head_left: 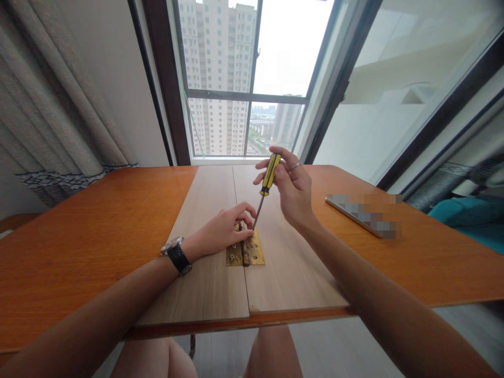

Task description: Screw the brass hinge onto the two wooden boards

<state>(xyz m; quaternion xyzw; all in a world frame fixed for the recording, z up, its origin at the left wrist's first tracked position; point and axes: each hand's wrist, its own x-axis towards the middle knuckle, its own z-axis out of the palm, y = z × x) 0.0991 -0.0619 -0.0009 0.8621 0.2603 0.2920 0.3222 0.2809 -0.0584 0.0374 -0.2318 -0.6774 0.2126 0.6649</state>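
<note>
A brass hinge (255,254) lies across the seam between two pale wood boards, the left board (205,294) and the right board (291,283). My right hand (293,191) holds a yellow and black screwdriver (270,176) by its handle, tilted, with the tip down at the upper part of the hinge's right leaf. My left hand (222,228) rests over the hinge's upper left part, fingers curled, with thumb and fingertips close to the screwdriver tip. Whatever those fingertips pinch is too small to make out. Screws show in the lower left leaf.
The boards lie on an orange-brown wooden table (118,226). A thin flat object (354,215), partly blurred out, lies at the right of the table. Behind the table stand a window and, at the left, a grey curtain (59,94). A teal item (468,218) is at the far right.
</note>
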